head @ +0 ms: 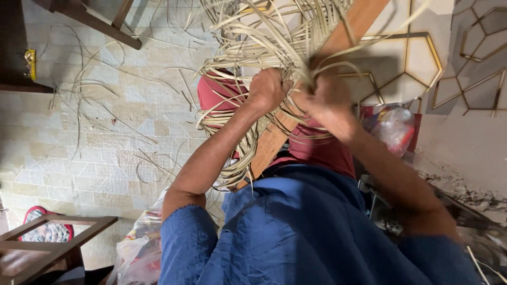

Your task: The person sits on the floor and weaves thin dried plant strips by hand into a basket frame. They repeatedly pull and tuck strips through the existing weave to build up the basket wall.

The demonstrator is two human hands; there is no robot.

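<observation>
A tangle of pale cane strips (264, 37) hangs over a long wooden frame bar (274, 137) that runs diagonally across my lap. My left hand (268, 88) is fisted around a bunch of the strips beside the bar. My right hand (328, 97), blurred, grips strips where they cross the bar, close to the left hand. Loops of cane fall around my left forearm. I wear a blue shirt and red trousers (317, 150).
Loose cane strips (90, 100) lie scattered on the tiled floor. A wooden frame (58, 232) stands at lower left with a red sandal (47, 229) under it. Dark wooden furniture (100, 24) is at the top left. Plastic bags (393, 126) sit on the right and another plastic bag (137, 253) at the bottom.
</observation>
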